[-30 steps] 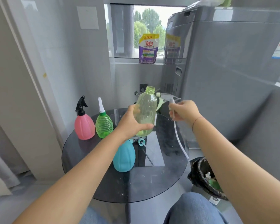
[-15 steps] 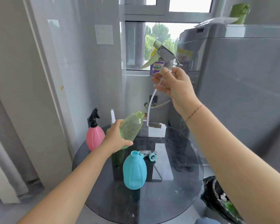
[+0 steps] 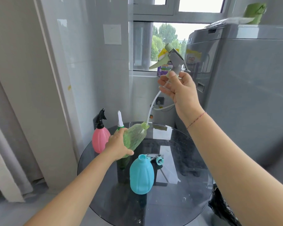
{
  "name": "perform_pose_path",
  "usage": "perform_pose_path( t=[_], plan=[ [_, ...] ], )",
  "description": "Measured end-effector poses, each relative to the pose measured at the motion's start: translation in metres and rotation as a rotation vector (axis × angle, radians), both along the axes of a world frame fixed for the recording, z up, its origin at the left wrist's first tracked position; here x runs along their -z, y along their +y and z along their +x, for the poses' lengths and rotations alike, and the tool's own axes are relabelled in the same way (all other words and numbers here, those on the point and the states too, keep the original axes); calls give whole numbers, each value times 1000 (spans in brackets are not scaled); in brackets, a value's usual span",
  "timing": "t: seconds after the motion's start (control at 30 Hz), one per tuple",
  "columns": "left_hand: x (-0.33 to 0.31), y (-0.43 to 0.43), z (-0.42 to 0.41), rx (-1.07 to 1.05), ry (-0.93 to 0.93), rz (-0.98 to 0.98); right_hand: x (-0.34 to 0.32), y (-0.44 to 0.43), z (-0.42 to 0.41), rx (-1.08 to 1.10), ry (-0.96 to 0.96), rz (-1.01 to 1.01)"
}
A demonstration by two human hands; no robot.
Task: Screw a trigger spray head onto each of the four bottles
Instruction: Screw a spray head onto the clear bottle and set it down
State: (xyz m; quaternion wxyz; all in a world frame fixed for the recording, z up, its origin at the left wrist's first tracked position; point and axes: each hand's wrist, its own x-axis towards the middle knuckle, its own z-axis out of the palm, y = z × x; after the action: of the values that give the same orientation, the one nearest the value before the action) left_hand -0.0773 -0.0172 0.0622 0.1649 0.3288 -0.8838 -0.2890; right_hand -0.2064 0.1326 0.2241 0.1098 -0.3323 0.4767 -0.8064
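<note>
My left hand grips a clear green bottle, tilted with its open neck up and to the right. My right hand holds a grey and green trigger spray head high above it. Its white dip tube curves down and its tip sits at the bottle's mouth. A pink bottle with a black spray head stands at the back left. Behind my left hand a green bottle with a white nozzle is mostly hidden. An open blue bottle stands in front, with a loose spray head lying beside it.
Everything rests on a round dark glass table. A grey washing machine stands close on the right. A black bin bag sits at the table's lower right. A wall and a window are behind.
My right hand lifted the spray head from table height to well above the bottle. My left hand tilted the clear green bottle and lowered it, and the tube's tip has come to its mouth.
</note>
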Motion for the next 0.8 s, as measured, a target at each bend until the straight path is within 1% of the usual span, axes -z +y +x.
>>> perform_pose_path(
  t=[0.2,0.37,0.43,0.53,0.6,0.67,0.73,0.8],
  plan=[
    [4,-1,0,16,-21,15,11,-4,1,-6,-26,0],
    [10,0,-1,66,-3,100,12,-6,-2,-17,-71,-50],
    [10,0,-1,68,33,131,15,-6,-2,-24,-75,-53],
    [9,0,-5,55,144,222,27,-8,-3,-49,-79,-28],
    [6,0,-7,52,209,261,40,-10,-2,-45,-50,52],
    [3,0,-9,76,250,272,54,-13,-2,-19,16,192],
    [-1,3,-10,118,266,279,69,-15,-1,-25,70,330],
    [-5,7,-12,164,266,294,79,-16,-1,-67,81,395]
  ],
)
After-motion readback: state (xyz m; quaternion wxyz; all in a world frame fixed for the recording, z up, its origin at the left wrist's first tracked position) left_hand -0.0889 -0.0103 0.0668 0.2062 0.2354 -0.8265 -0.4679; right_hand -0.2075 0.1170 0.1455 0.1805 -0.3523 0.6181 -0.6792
